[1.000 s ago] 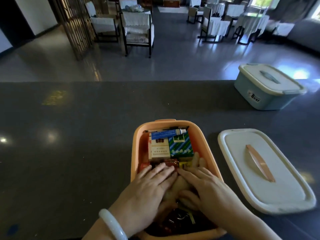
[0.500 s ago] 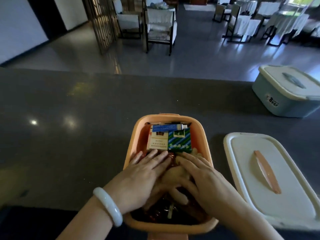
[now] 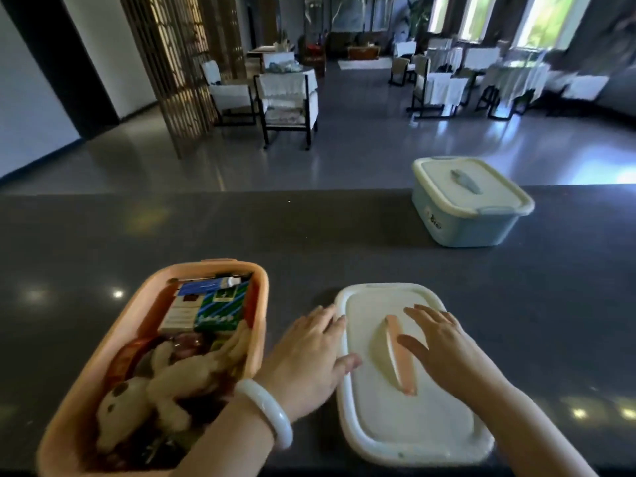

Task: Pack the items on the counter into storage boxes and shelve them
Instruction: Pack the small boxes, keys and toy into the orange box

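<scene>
At near left on the bench, the orange box sits full and uncovered. Both hands lie flat, fingers relaxed, on its white lid just right: left hand at the edge, right hand beside the handle, probably to lift it across.

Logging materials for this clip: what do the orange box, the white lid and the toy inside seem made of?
Orange box: likely moulded plastic, smooth with rounded rim. White lid: same look, matte, with orange handle. Toy: seemingly plush fabric, soft and fuzzy.
</scene>
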`<state>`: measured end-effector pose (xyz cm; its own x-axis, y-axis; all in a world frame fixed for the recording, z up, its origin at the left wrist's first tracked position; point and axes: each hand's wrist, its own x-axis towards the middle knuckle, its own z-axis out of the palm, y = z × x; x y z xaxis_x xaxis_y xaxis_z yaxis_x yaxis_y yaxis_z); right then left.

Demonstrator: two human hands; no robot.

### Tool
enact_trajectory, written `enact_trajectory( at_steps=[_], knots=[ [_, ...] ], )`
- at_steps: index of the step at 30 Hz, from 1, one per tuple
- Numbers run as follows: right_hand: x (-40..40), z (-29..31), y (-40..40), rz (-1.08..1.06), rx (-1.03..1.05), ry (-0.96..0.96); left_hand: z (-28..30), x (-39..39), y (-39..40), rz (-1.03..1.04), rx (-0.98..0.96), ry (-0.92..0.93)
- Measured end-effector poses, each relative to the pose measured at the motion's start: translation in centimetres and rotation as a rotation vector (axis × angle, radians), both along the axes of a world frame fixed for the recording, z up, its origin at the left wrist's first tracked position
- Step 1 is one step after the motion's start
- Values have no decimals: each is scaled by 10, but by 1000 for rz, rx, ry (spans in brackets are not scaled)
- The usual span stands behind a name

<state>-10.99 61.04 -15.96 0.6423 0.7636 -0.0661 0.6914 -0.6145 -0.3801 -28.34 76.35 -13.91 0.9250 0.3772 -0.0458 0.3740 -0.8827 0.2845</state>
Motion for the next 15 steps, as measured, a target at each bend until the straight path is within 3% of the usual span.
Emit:
enact_trajectory(
  at_steps=[3,5,10,15],
  knots=[
    [36,-31,-31,-180,-71,9,-27,38,-24,101,-97,74],
    [51,-50,-46,-280,-122,44,-45,50,-30,254,-48,139],
    [59,-87,-66,-294,-146,77,-77,54,-30,440,22,232],
    [43,-97,-58,-352,117,82,-84,50,-28,531,-153,129]
  ],
)
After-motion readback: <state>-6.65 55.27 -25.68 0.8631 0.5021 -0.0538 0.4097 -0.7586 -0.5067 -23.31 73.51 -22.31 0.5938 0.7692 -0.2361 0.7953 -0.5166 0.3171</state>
